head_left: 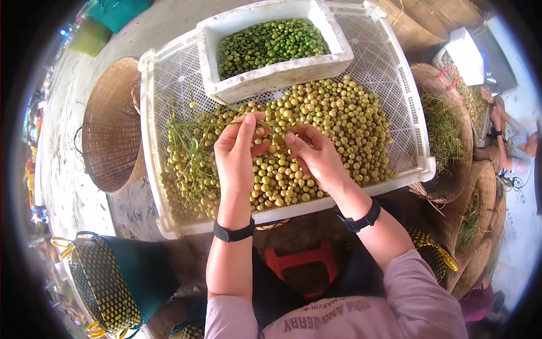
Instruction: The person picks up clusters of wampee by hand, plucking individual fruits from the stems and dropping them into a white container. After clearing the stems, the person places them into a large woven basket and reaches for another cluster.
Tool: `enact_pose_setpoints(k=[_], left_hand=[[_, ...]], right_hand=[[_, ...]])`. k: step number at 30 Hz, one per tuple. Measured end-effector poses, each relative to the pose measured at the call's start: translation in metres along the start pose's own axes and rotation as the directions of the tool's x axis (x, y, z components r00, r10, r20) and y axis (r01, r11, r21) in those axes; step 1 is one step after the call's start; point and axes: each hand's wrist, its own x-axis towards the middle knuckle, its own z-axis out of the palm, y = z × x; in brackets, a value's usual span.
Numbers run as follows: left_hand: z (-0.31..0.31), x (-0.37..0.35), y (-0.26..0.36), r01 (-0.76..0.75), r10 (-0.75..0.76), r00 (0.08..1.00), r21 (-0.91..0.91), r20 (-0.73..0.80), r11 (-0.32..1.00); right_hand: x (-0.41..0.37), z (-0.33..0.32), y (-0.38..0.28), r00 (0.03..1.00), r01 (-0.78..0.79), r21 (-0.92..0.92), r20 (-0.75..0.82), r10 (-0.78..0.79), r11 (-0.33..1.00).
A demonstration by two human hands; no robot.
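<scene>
My left hand [238, 144] pinches a thin green stem [212, 124] between thumb and fingers. Close by, my right hand [317, 151] is closed with thumb against fingers at the stem's fruit end; exactly what lies between its fingertips is hard to make out. Beneath both hands spreads a heap of small round yellow-green fruits [339, 113] on a white perforated plastic tray [395, 85]. Fruits still on green stems [189, 147] lie at the tray's left side. At the tray's far edge stands a white foam box [276, 79] holding smaller, darker green fruits [271, 45].
A woven basket [110, 133] stands left of the tray. To the right, another basket [418, 73] holds green stems [443, 130]. A black-and-yellow woven bag [104, 282] is at lower left, and a red stool [302, 260] below the tray. Another person's arm [499, 121] shows far right.
</scene>
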Motion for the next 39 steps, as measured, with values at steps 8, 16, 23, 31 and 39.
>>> enact_pose_setpoints(k=[8, 16, 23, 31, 39], left_hand=[[-0.011, 0.008, 0.005, 0.045, -0.062, 0.996, -0.226, -0.067, 0.973], [-0.012, 0.012, -0.002, 0.091, -0.104, 0.995, -0.397, -0.012, 0.913], [0.003, 0.003, -0.003, 0.09, -0.109, 0.992, -0.262, -0.059, 0.961], [0.001, 0.005, -0.006, 0.085, -0.105, 0.992, -0.247, -0.068, 0.965], [-0.016, 0.014, -0.003, 0.163, -0.189, 0.982, -0.446, -0.015, 0.88]], right_hand=[[-0.001, -0.014, 0.001, 0.98, -0.125, 0.294, 0.188, 0.071, 0.947], [-0.005, -0.003, 0.003, 0.964, -0.204, 0.367, 0.237, 0.121, 0.908], [-0.01, 0.01, 0.008, 0.998, 0.011, 0.25, 0.062, -0.028, 0.968], [-0.005, 0.002, 0.012, 0.992, -0.075, 0.294, 0.118, 0.042, 0.953], [-0.005, -0.008, 0.004, 0.948, -0.223, 0.336, 0.292, 0.123, 0.915]])
